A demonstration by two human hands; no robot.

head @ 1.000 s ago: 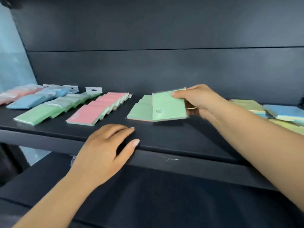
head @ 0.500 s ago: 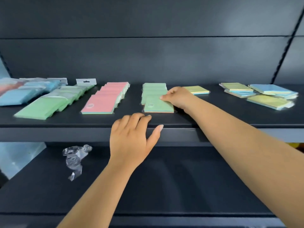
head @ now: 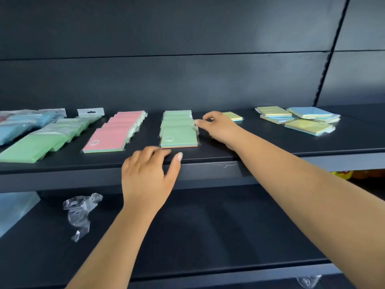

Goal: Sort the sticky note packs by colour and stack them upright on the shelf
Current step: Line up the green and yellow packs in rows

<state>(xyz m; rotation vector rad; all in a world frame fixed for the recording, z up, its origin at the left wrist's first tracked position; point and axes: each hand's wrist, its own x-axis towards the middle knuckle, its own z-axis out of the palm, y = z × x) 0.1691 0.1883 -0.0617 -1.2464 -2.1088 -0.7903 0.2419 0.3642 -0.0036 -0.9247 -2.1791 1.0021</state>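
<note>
On the dark shelf (head: 270, 142) lies a row of green sticky note packs (head: 178, 130), overlapping front to back. My right hand (head: 218, 127) sits at the row's right edge, its fingertips touching the side of a middle pack. My left hand (head: 149, 176) rests on the shelf's front lip just below the row, fingers relaxed, holding nothing. Left of the green row lies a pink row (head: 116, 134). A single yellow pack (head: 234, 116) lies behind my right hand. A loose pile of yellow and blue packs (head: 302, 118) sits at the right.
More bagged green packs (head: 41, 140) and blue packs (head: 18, 127) lie at the far left. A crumpled clear wrapper (head: 80, 211) lies on the lower shelf (head: 208, 236). The shelf's back wall is dark panelling with an upright slotted post (head: 331, 59).
My right hand laid the green pack down at the front of the green row, let go, and now touches the row's right side. The view shifted right. My left hand stayed on the shelf edge.
</note>
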